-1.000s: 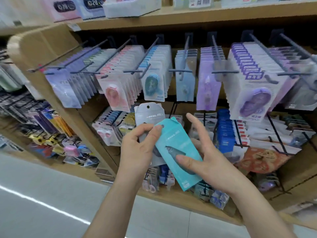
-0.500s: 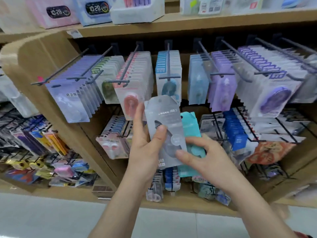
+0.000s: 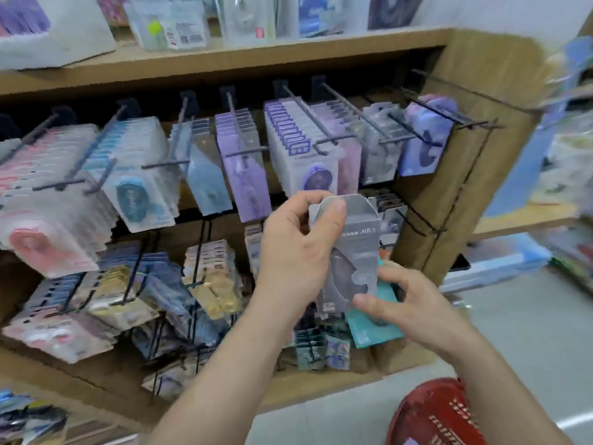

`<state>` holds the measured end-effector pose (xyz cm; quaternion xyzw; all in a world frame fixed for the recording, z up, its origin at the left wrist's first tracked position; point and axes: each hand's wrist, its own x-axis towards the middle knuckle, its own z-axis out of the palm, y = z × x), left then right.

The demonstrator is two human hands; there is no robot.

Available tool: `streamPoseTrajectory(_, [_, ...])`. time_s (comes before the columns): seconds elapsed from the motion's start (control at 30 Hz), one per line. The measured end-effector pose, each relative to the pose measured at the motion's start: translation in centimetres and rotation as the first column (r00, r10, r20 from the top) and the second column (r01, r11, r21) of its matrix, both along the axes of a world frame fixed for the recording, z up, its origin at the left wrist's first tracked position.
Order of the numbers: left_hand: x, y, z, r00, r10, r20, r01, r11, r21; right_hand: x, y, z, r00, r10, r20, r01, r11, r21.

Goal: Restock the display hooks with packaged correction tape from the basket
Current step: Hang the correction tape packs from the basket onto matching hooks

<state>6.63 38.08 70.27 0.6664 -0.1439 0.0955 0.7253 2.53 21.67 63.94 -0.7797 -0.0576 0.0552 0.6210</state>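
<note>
The view has swung right; the grey correction tape pack now stands over the teal pack. The left hand pinches its top; the right hand curls round the teal one. Neither is hung yet; the red basket sits near right.

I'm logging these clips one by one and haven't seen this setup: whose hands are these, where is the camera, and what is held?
No machine here: a person wears one camera on the head, looking down at their bare hands. Ahead is a wooden shop display whose wire hooks carry packaged correction tape. The left hand grips a grey package near its top; the right hand holds a teal package behind it. A red basket shows at lower right.
</note>
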Motion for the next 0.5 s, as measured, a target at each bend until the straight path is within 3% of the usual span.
streamPoseTrajectory(0.23, [3.8, -11.1, 0.1, 0.983, -0.092, -0.156, 0.079, 0.993, -0.090, 0.3, -6.7, -1.2, 0.952, -0.299, -0.071, 0.307, 0.931, 0.196])
streamPoseTrajectory(0.5, [8.3, -16.5, 0.4, 0.993, 0.102, -0.056, -0.104, 0.994, -0.040, 3.7, -9.2, -0.6, 0.897, -0.433, -0.093, 0.442, 0.862, 0.248])
